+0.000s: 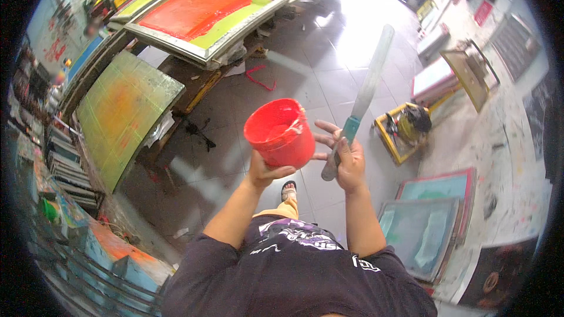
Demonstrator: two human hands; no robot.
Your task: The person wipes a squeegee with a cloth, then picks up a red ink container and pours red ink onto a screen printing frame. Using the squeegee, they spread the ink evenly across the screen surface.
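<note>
In the head view my left hand (264, 170) cups a red plastic bucket (281, 144) from below; its inside is red, with some pale smears on the rim. My right hand (346, 161) holds a long flat spatula (370, 76) upright and slightly tilted, with a pale blade and teal handle (351, 128), the thumb across it and some fingers spread behind it, close to the bucket's side. Both hands are held out in front of my body, above the tiled floor.
A framed screen with red ink (188, 12) rests on a rack ahead left, beside a green board (126, 105). On the right stand a yellow frame (389, 129) and leaning teal screens (414, 232) along the wall. My sandalled foot (289, 189) shows on the tiles (317, 199).
</note>
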